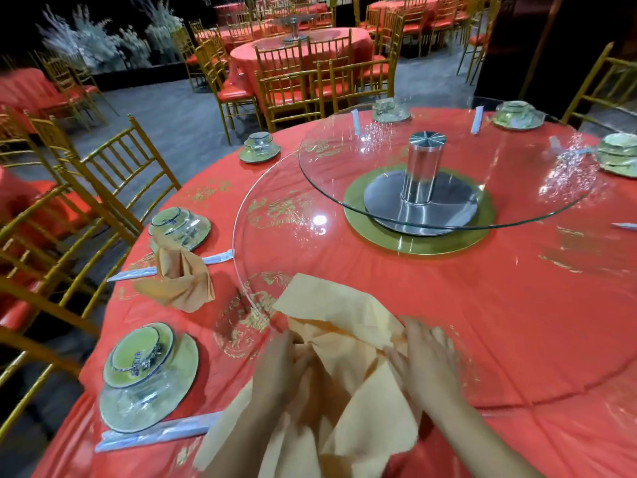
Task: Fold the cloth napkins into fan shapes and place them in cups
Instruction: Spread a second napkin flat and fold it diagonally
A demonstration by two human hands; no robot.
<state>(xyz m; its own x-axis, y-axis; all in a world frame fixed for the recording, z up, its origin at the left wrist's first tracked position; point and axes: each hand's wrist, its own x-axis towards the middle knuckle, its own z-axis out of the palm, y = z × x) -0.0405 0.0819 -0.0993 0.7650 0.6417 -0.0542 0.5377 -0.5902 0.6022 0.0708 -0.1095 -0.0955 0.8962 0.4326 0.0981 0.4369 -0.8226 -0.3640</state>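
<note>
On the near side of the glass turntable, the loose napkin runs out of the bottom edge, so its lower corners are unseen, and the hands cover its middle. The left hand and right hand are blurred. Whether their fingers pinch the cloth or only lie on it cannot be told, and both forearms are cut off below. Left of the turntable, a folded napkin hides whatever it stands in. Right of the turntable, a place setting and a wrapped packet are clipped by the frame edge. The gold print under the turntable's glass is too blurred to read.
</note>
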